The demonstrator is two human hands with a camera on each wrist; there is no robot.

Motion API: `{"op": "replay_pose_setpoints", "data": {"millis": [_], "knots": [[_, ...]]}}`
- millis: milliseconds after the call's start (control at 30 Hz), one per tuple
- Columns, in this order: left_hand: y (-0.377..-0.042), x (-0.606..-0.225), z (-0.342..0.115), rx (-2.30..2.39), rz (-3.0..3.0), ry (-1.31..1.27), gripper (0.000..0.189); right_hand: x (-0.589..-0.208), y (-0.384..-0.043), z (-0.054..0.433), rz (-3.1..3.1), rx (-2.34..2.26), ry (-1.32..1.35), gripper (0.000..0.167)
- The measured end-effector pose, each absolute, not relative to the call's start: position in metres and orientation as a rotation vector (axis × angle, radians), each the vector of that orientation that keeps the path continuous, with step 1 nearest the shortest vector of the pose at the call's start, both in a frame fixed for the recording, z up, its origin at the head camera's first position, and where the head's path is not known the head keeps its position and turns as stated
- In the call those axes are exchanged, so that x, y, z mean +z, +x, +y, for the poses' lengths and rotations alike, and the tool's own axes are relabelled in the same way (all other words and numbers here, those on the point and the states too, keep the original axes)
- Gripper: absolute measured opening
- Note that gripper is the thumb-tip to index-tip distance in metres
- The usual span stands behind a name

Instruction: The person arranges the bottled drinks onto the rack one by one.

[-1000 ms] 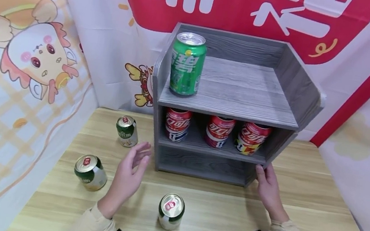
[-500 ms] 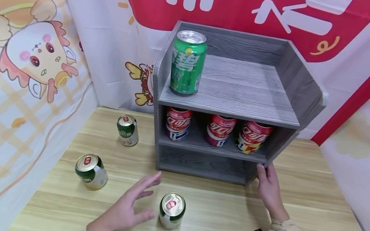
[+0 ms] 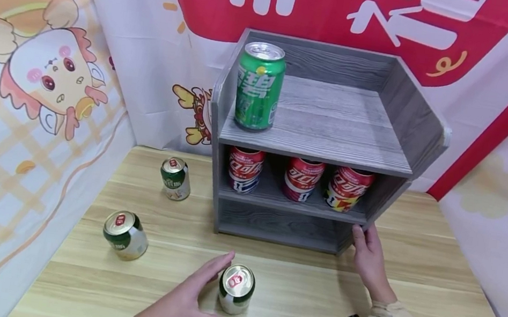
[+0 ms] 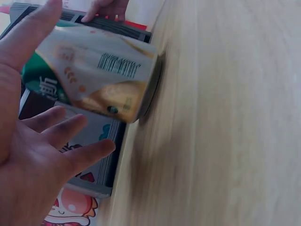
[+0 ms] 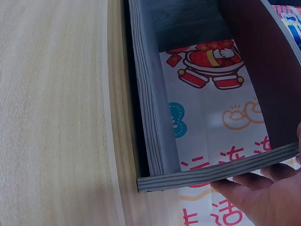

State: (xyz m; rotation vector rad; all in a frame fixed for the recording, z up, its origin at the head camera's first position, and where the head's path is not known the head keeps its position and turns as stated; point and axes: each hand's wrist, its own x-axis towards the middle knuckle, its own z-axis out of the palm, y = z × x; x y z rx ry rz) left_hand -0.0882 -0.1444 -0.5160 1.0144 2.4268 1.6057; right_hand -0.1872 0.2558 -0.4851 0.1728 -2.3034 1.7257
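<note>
A green-and-white drink can (image 3: pixel 235 291) stands upright near the front of the table. My left hand (image 3: pixel 187 301) reaches to its left side, thumb and fingers spread apart on either side of it. In the left wrist view the fingers (image 4: pixel 89 157) are extended and do not close on the can (image 4: pixel 103 75). My right hand (image 3: pixel 370 259) grips the lower right side panel of the grey shelf (image 3: pixel 314 148), thumb at the front edge. In the right wrist view fingertips of the right hand (image 5: pixel 263 193) lie behind the panel (image 5: pixel 221 168).
On the shelf's top stands a green soda can (image 3: pixel 258 88). Below it, three red cola cans (image 3: pixel 301 181) line the middle level. Two more green-and-white cans, a rear one (image 3: pixel 175 180) and a nearer one (image 3: pixel 126 238), stand on the wooden table (image 3: pixel 311 307) at left.
My left hand has come from beside the shelf's left side toward the front and right, to the near can, its fingers spreading. The right hand has stayed on the shelf.
</note>
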Motion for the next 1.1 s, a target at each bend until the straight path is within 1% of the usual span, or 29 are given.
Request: {"op": "replay_pose_setpoints", "data": {"millis": [200, 500, 733, 1100], "knots": [[-0.089, -0.519, -0.137, 1.591, 2.455, 1.034, 0.110, -0.486, -0.187, 0.256, -2.310, 1.726, 0.146, 0.053], [-0.088, -0.524, -0.129, 1.642, 2.430, 1.008, 0.103, -0.488, -0.187, 0.257, -2.324, 1.699, 0.161, 0.053], [-0.087, -0.524, -0.126, 1.614, 2.423, 0.893, 0.104, -0.488, -0.188, 0.255, -2.311, 1.695, 0.166, 0.053], [-0.088, -0.526, -0.117, 1.618, 2.515, 0.853, 0.100, -0.487, -0.189, 0.254, -2.310, 1.699, 0.137, 0.052]]}}
